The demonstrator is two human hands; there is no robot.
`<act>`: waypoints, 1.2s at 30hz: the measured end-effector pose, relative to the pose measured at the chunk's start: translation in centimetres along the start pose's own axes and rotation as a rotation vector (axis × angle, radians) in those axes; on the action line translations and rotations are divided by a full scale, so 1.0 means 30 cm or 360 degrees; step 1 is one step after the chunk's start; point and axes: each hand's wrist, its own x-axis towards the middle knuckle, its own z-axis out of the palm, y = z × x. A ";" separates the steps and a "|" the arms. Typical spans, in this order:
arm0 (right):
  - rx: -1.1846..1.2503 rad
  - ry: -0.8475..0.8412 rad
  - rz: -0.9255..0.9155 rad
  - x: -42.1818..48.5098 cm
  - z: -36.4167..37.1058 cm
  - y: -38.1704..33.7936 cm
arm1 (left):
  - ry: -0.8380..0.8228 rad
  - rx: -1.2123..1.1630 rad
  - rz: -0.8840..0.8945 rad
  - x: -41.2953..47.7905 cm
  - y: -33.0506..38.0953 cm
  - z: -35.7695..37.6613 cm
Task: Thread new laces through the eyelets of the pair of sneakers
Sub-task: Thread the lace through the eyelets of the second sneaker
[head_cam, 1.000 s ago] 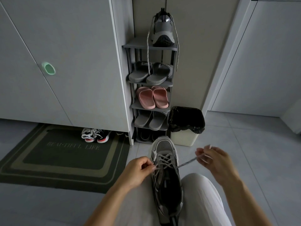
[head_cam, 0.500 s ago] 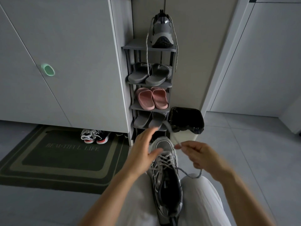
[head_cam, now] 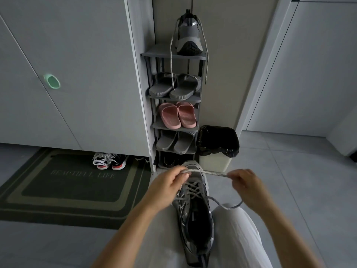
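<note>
A grey sneaker (head_cam: 195,215) lies between my knees, toe pointing away, with its lower eyelets crossed by a pale grey lace (head_cam: 208,172). My left hand (head_cam: 170,185) pinches one end of the lace above the toe. My right hand (head_cam: 246,184) pinches the same lace farther right, so a stretch runs taut between the hands. A slack loop hangs below my right hand to the shoe's right side. The second grey sneaker (head_cam: 188,33) stands on top of the shoe rack (head_cam: 173,55), its laces dangling down.
The rack holds grey and pink slippers. A bin with a black liner (head_cam: 217,146) stands right of it. A dark doormat (head_cam: 73,182) lies on the left, with black-and-red sneakers (head_cam: 110,161) under the white cabinet. Grey tiled floor spreads to the right.
My left hand closed on the lace near the toe after reaching forward open. My right hand moved outward to the right, drawing the lace taut between both hands.
</note>
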 end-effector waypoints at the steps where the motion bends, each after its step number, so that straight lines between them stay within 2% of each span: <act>1: -0.0170 0.0101 -0.0223 -0.012 0.023 -0.004 | -0.0038 0.0169 0.0020 -0.008 0.012 0.018; 3: -0.0199 0.0039 -0.0649 -0.037 0.070 -0.032 | -0.0161 0.0411 0.0039 -0.018 0.035 0.052; 4: -0.0159 -0.0074 -0.0736 -0.050 0.090 -0.054 | -0.0232 0.0479 0.0029 -0.022 0.047 0.066; 6: 0.0015 -0.0253 -0.0697 -0.071 0.120 -0.091 | -0.0339 0.0508 0.0016 -0.025 0.063 0.078; 9: 0.0135 -0.0184 -0.0664 -0.070 0.138 -0.080 | -0.0381 0.0227 -0.0019 -0.027 0.057 0.057; 13: 0.0130 -0.0136 -0.0582 -0.073 0.141 -0.050 | -0.0112 -0.0270 -0.0121 -0.038 0.027 0.046; 17: 0.0164 -0.0140 -0.0615 -0.077 0.147 -0.050 | -0.0009 -0.0400 -0.0181 -0.045 0.027 0.076; 20: 0.0106 -0.0054 -0.0548 -0.078 0.143 -0.042 | 0.0198 -0.0290 -0.0261 -0.066 0.006 0.090; 23: -0.0111 -0.0059 -0.0511 -0.097 0.161 -0.026 | 0.0183 0.0043 -0.0343 -0.117 -0.042 0.129; 25: -0.0207 -0.0115 -0.0493 -0.111 0.183 -0.024 | 0.0235 0.0026 -0.0333 -0.146 -0.063 0.161; 29: -0.0369 -0.0072 -0.0579 -0.124 0.222 -0.040 | 0.0450 -0.0323 -0.0494 -0.161 -0.098 0.154; 32: -0.0410 -0.0048 -0.0607 -0.128 0.241 -0.051 | 0.0405 -0.0651 -0.0607 -0.166 -0.109 0.139; 36: -0.0402 0.0005 -0.0619 -0.123 0.253 -0.057 | 0.0385 -0.0799 -0.0602 -0.170 -0.106 0.133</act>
